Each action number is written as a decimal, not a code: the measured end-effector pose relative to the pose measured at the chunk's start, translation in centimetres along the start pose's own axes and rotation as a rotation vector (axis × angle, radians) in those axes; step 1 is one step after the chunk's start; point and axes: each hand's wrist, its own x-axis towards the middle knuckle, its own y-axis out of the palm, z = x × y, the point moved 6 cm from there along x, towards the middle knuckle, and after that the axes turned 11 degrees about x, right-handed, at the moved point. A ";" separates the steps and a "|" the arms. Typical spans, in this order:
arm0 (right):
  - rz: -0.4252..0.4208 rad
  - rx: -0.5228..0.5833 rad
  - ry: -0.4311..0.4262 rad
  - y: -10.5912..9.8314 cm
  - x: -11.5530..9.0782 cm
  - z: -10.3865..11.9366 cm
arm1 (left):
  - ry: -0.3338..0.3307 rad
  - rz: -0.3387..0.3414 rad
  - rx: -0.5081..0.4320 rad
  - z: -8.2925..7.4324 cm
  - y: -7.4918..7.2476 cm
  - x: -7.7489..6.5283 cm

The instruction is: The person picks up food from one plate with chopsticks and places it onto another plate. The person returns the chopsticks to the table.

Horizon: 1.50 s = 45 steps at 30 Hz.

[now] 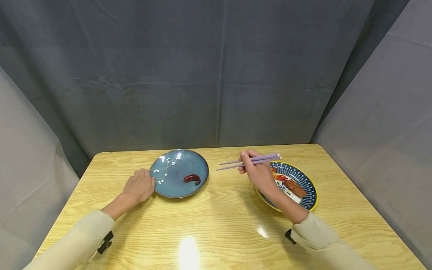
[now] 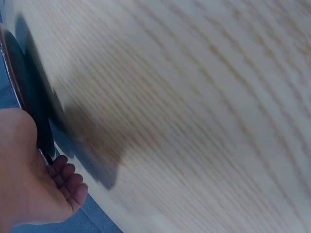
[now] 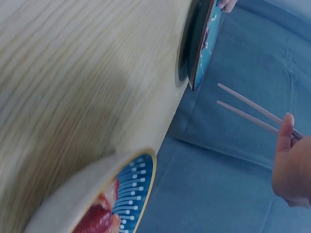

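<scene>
At the left rim of a blue plate (image 1: 180, 159) with white blossom decoration is my left hand (image 1: 140, 185). In the left wrist view, that hand pinches the plate's edge, thumb on one side and curled fingers (image 2: 73, 187) at the other. A dark red chili-like piece (image 1: 192, 179) lies on this plate. My right hand (image 1: 258, 172) holds a pair of lilac chopsticks (image 1: 261, 159) above the table. Their tips point left toward the blue plate, slightly apart, with nothing between them. Below the right hand stands a yellow-rimmed patterned plate (image 1: 308, 189), partly hidden by the forearm.
A brown meat-like piece (image 1: 294, 188) and some reddish pieces (image 1: 279, 177) lie on the patterned plate. Both plates stand on a light wooden table (image 1: 216, 221). A dark grey curtain (image 1: 168, 75) hangs behind, with pale cloth (image 1: 384, 123) at the right.
</scene>
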 end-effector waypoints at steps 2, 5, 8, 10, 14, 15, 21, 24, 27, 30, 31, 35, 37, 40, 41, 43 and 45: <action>-0.002 -0.013 0.006 -0.4 0.0 0.2 | -0.001 0.004 0.000 0.0 0.0 0.0; -0.005 -0.020 0.035 -1.0 0.0 0.6 | -0.004 0.011 -0.006 0.0 0.0 0.0; 0.001 -0.043 0.056 -1.3 -0.3 1.8 | -0.006 0.017 -0.008 0.0 0.1 0.0; 0.007 -0.069 0.057 -1.6 -0.6 2.8 | -0.005 0.015 -0.007 0.0 0.1 0.0; 0.015 -0.117 0.045 -2.4 -0.9 3.6 | -0.006 0.009 -0.004 0.0 0.1 0.1; 0.015 -0.121 0.043 -2.7 -0.8 3.4 | -0.007 0.009 -0.003 0.1 0.1 0.1; 0.007 -0.144 0.037 -4.9 -0.9 2.0 | -0.007 0.009 0.001 0.1 0.0 0.1; 0.001 -0.148 0.041 -5.8 -1.1 1.9 | -0.007 0.001 0.001 0.1 -0.1 0.1; 0.001 -0.154 0.051 -6.6 -1.4 1.8 | -0.004 -0.007 -0.002 0.0 -0.1 0.0; -0.005 -0.210 0.059 -7.5 -1.8 1.9 | -0.004 -0.009 -0.001 -0.1 -0.1 0.0; -0.007 -0.230 0.058 -7.8 -1.9 1.9 | -0.004 -0.011 0.001 -0.1 -0.1 0.0; -0.033 -0.333 0.045 -8.9 -2.1 1.9 | -0.006 -0.013 0.002 0.0 -0.2 0.0; -0.043 -0.351 0.049 -9.4 -2.2 1.6 | -0.006 -0.014 0.001 0.0 -0.2 0.0; -0.064 -0.378 0.065 -10.2 -2.5 1.4 | -0.004 -0.012 0.003 0.0 -0.2 0.0; -0.069 -0.385 0.071 -10.4 -2.6 1.3 | -0.004 -0.012 0.003 0.0 -0.2 0.0; -0.078 -0.407 0.083 -10.9 -2.8 1.3 | 0.000 -0.015 0.003 0.0 -0.2 0.0; -0.083 -0.439 0.088 -11.2 -2.9 1.3 | 0.000 -0.014 0.004 -0.1 -0.3 0.0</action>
